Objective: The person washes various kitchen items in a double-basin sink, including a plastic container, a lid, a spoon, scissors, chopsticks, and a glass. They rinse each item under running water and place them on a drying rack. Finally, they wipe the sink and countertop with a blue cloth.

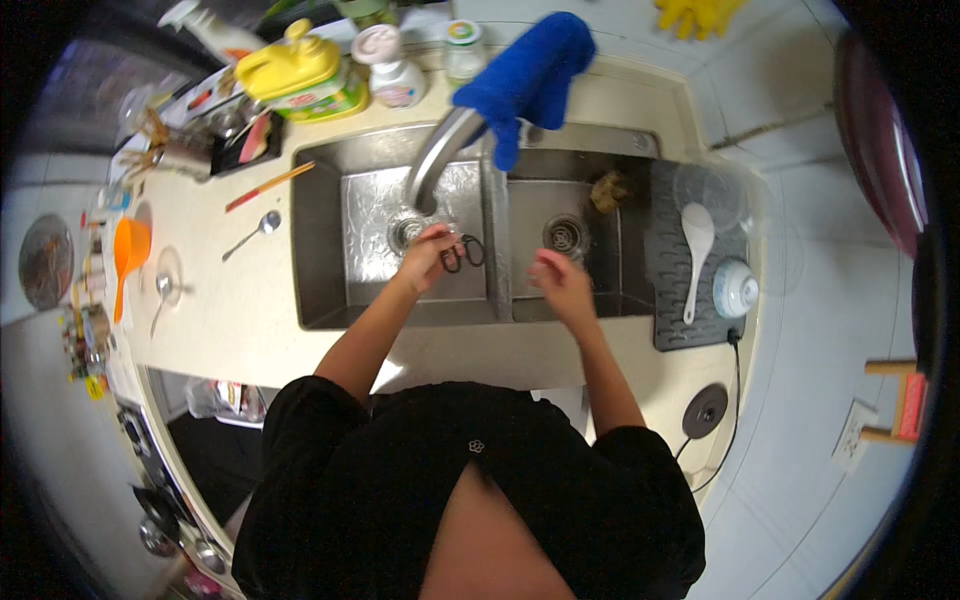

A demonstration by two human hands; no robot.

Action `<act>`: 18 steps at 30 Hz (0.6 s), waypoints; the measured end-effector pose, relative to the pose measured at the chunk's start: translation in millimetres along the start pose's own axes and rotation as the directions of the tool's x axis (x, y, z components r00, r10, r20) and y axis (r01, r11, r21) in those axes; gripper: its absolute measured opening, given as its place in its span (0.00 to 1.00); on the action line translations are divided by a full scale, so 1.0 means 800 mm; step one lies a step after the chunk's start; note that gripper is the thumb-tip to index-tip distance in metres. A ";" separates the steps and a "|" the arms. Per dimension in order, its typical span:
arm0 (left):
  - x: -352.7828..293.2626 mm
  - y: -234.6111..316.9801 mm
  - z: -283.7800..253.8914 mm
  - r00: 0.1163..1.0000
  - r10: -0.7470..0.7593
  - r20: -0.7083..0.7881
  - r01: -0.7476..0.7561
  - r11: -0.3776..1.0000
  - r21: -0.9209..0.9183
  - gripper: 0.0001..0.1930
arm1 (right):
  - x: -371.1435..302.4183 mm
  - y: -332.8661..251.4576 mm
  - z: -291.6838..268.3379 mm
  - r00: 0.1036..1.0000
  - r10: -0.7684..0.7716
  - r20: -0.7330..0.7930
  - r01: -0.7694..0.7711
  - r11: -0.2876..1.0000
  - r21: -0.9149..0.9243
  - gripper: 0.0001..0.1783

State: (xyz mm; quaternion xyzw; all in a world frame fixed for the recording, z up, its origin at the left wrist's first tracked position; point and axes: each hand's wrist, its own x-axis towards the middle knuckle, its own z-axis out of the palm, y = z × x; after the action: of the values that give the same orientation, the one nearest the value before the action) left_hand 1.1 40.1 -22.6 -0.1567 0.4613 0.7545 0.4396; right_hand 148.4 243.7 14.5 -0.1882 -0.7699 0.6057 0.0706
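Over the left sink basin, my left hand is closed on a pair of scissors; their black handle loops stick out to the right of my fingers. The blades are hard to make out against the wet steel. My right hand hovers above the near part of the right basin, its fingers bent and smeared by motion, and I see nothing plainly held in it. Just beyond my left hand the tap reaches over the left basin, with a blue cloth draped on it.
A brownish lump lies in the right basin. To the right, a grey drying mat bears a white rice paddle and a bowl. Chopsticks and a spoon lie left of the sink. Bottles, including a yellow jug, stand behind.
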 end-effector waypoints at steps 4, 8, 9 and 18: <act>-0.016 0.007 -0.001 0.997 0.067 -0.029 -0.069 0.995 -0.068 0.06 | 0.051 -0.024 0.103 0.941 0.235 0.245 -0.276 0.950 0.146 0.12; -0.028 0.025 -0.027 0.993 0.115 -0.032 -0.115 0.993 -0.025 0.07 | 0.076 -0.036 0.134 0.924 0.217 0.316 -0.278 0.946 0.164 0.08; -0.032 0.028 -0.035 0.992 0.122 -0.035 -0.122 0.993 0.004 0.08 | 0.079 -0.040 0.135 0.916 0.231 0.328 -0.294 0.943 0.159 0.08; -0.108 0.185 -0.229 0.302 0.950 0.075 0.266 -0.160 0.951 0.18 | 0.082 -0.033 0.098 0.899 0.324 0.293 -0.356 0.933 0.061 0.10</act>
State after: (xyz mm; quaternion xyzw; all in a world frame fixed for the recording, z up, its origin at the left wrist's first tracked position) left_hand -100.6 -185.4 19.0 0.0464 0.9723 0.1320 -0.1871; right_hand 56.2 192.0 11.5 -0.2286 -0.6917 0.6717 -0.1346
